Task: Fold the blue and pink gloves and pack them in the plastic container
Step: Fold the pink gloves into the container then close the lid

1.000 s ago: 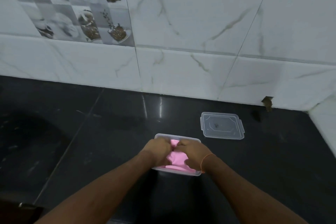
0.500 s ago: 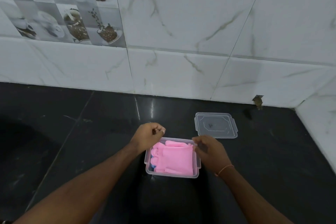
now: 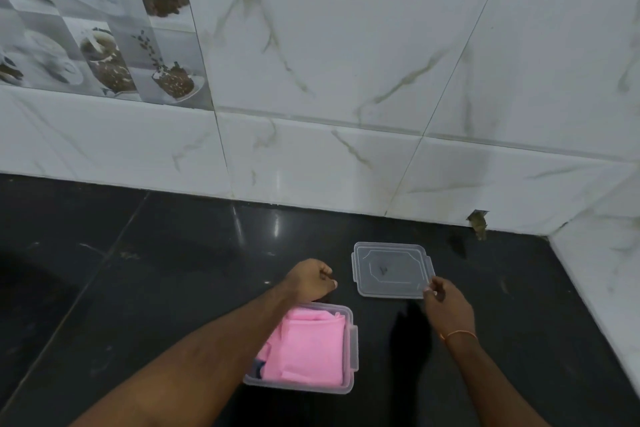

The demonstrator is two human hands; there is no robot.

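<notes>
Right hand [image 3: 448,305] moved to clear rectangular lid [image 3: 393,269].

Bare forearms, thin orange thread bracelet [image 3: 458,334] on the right wrist

black counter [image 3: 156,288] under container [image 3: 351,350], lid [image 3: 391,270]

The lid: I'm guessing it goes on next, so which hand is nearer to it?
Right. The right hand reaches the lid's near right corner; the left hand sits apart, leftward.
</notes>
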